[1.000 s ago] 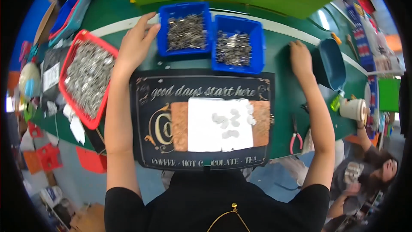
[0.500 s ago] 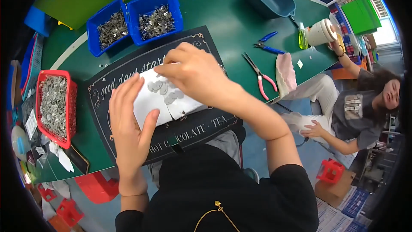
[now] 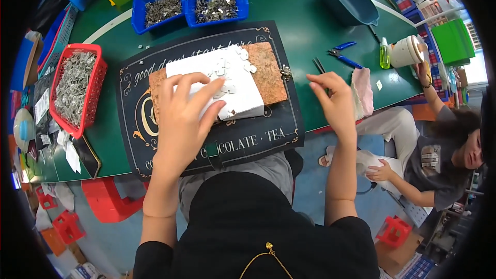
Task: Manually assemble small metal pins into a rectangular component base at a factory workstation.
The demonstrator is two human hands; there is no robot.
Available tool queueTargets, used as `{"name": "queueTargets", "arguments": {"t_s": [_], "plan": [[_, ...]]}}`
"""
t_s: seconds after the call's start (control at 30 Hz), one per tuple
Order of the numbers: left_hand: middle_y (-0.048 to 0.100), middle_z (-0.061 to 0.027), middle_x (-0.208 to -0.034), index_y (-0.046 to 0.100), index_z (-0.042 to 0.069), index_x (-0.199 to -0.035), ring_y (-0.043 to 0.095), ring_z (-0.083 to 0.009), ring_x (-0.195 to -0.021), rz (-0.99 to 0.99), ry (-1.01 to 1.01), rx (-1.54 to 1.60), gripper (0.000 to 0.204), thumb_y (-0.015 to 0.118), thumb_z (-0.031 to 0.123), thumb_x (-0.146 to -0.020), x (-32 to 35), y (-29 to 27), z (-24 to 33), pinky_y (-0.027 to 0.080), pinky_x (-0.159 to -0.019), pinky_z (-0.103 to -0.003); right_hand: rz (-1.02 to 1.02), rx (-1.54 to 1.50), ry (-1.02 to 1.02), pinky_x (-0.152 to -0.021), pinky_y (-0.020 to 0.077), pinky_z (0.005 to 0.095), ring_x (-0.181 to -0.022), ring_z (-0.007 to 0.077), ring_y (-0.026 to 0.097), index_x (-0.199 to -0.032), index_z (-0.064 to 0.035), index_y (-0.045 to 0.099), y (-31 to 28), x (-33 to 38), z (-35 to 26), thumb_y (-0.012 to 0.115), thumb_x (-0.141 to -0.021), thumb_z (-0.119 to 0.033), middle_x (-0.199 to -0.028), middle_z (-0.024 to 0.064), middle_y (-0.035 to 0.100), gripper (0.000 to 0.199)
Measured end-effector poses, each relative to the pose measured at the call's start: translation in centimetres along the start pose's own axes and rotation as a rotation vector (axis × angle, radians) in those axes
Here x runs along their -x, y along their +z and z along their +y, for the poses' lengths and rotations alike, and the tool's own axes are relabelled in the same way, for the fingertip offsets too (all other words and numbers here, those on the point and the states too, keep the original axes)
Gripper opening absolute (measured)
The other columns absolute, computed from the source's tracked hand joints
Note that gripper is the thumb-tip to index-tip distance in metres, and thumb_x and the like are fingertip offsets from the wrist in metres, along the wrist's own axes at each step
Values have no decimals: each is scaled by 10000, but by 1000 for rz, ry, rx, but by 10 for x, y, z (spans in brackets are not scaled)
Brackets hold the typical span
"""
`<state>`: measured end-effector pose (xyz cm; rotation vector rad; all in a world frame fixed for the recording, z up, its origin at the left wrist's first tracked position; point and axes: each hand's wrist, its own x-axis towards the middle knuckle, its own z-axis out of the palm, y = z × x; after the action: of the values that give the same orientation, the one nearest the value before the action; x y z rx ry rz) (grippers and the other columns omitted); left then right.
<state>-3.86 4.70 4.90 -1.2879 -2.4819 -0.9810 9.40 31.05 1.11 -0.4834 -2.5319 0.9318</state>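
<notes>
My left hand reaches over a white block, thumb and fingers apart. Its fingertips are close to several small flat silver pieces lying there; whether they touch is unclear. Under the block is a reddish-brown speckled slab, resting on a black printed mat. To the right, my right hand hovers above long-nosed pliers, thumb and index finger apart. Only the pliers' jaws show; the hand hides the pink handles, and contact cannot be made out.
Two blue bins of small metal parts stand at the back, a red basket of clear-looking pieces at left. Blue-handled cutters, a pink cloth, a green bottle and a dark teal basin are at right. Another person sits there.
My right hand has left the white block and moved right, over the pliers. My left hand has shifted onto the block's near side, fingers more spread. The view has shifted too.
</notes>
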Motion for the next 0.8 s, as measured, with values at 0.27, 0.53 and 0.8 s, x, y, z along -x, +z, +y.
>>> {"name": "queueTargets", "arguments": {"t_s": [0.27,0.53,0.8], "plan": [[558,7,-934,699,151,-963,481,-227,-927,10,125,-165,254,743,129,-714,1,14,-14,341,-824,-385,113,89,-115,-674,453,309,-702,216,583,-916,-8,665,43,-14,-13,708,-763,-61,-741,95,613,167],[595,-12,-904,677,85,-880,488,-225,-912,33,-12,-25,212,757,127,-688,-1,19,-7,366,-816,-350,8,-362,139,-557,410,163,-771,76,585,-851,13,600,27,-6,-9,703,-767,19,-980,91,651,133],[634,-32,-916,642,55,-871,554,-185,-736,139,-53,240,134,709,24,-759,16,6,2,439,-660,-297,-173,-1069,204,-592,508,213,-773,166,635,-871,18,542,36,8,-73,635,-771,95,-959,206,641,157]]}}
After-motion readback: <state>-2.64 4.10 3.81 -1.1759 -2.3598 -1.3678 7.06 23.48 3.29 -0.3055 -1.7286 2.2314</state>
